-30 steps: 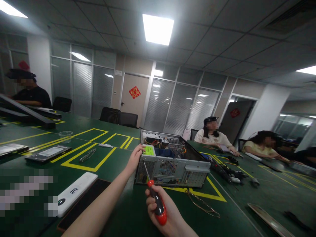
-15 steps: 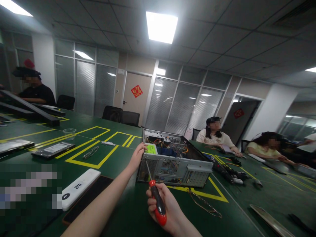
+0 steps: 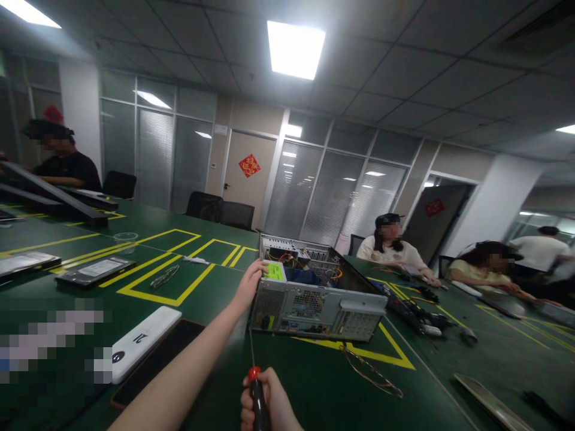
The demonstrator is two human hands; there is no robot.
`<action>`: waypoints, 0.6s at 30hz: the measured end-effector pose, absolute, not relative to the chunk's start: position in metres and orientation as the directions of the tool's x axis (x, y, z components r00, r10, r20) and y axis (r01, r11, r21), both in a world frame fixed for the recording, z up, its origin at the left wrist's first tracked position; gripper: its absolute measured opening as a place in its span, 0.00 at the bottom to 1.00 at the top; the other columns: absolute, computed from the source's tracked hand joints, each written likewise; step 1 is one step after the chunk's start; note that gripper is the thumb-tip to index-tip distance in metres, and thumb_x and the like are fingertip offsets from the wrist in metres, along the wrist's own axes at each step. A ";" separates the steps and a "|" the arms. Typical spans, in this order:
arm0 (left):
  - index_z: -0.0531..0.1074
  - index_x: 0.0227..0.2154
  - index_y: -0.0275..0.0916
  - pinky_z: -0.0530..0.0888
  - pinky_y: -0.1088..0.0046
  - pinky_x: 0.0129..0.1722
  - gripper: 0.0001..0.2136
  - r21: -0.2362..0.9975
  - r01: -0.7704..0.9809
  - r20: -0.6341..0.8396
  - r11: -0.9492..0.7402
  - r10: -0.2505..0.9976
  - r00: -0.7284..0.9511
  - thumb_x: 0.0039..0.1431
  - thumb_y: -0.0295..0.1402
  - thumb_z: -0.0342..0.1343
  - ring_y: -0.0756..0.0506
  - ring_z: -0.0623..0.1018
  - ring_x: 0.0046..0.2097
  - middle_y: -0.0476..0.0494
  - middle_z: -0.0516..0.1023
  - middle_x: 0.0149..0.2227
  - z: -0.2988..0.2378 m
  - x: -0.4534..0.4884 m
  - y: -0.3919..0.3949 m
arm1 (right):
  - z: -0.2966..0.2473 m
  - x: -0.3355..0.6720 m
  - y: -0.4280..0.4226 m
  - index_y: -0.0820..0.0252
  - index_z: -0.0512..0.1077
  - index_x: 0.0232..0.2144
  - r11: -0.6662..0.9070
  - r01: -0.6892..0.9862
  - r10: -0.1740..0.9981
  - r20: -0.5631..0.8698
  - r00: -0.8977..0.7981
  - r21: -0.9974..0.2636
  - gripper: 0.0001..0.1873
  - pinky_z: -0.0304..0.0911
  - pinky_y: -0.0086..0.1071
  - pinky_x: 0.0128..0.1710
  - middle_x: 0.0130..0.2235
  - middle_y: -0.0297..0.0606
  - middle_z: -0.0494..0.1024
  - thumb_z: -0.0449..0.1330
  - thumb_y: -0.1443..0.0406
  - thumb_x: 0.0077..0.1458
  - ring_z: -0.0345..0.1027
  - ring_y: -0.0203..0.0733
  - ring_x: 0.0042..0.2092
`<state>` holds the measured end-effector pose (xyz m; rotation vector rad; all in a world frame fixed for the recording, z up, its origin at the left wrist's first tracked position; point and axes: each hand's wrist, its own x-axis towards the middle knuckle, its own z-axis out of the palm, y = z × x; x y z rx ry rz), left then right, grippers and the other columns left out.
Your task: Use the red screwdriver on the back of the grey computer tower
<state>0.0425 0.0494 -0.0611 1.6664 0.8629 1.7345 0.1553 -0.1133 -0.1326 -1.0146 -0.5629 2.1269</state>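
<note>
A computer case (image 3: 309, 302) lies on its side on the green table, its open top showing cables and boards. At its near left corner sits a power supply with a green label (image 3: 275, 271). My left hand (image 3: 251, 282) grips the power supply's left edge, fingers curled over the top. Low in front of the case, my right hand (image 3: 272, 402) is closed around a red and black screwdriver (image 3: 257, 392). Its shaft points up and away, towards the case's lower left corner; whether the tip touches anything I cannot tell.
Left of my arm lie a white device marked 21 (image 3: 146, 344), a dark phone-like slab (image 3: 157, 359) and a hard drive (image 3: 96, 271). Thin cables (image 3: 372, 374) rest right of the case, near a black power tool (image 3: 415, 314). Several people sit around the table.
My right hand has moved down and left with the screwdriver, drawing its shaft away from the case's rear panel. My left hand stays on the power supply.
</note>
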 end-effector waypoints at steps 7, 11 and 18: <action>0.70 0.29 0.40 0.58 0.58 0.64 0.10 0.783 0.040 0.622 -0.621 0.781 -0.056 0.57 0.34 0.43 0.42 0.65 0.62 0.42 0.76 0.49 -0.061 0.043 0.048 | -0.130 0.156 -0.114 0.59 0.64 0.21 -0.663 -0.432 0.747 -0.502 -0.435 -0.612 0.17 0.43 0.24 0.18 0.14 0.28 0.59 0.42 0.60 0.52 0.45 0.29 0.16; 0.70 0.29 0.40 0.58 0.58 0.64 0.11 0.783 0.048 0.622 -0.621 0.781 -0.055 0.58 0.34 0.43 0.42 0.64 0.63 0.41 0.75 0.49 -0.061 0.043 0.048 | -0.130 0.155 -0.114 0.59 0.64 0.21 -0.666 -0.438 0.744 -0.507 -0.435 -0.603 0.14 0.43 0.24 0.18 0.14 0.29 0.59 0.44 0.60 0.51 0.46 0.29 0.16; 0.70 0.28 0.40 0.58 0.59 0.64 0.11 0.793 0.048 0.609 -0.607 0.791 -0.059 0.58 0.33 0.43 0.42 0.64 0.63 0.42 0.75 0.50 -0.060 0.042 0.046 | -0.127 0.157 -0.114 0.60 0.65 0.22 -0.659 -0.462 0.752 -0.499 -0.432 -0.593 0.14 0.44 0.23 0.19 0.15 0.29 0.59 0.45 0.60 0.51 0.47 0.28 0.17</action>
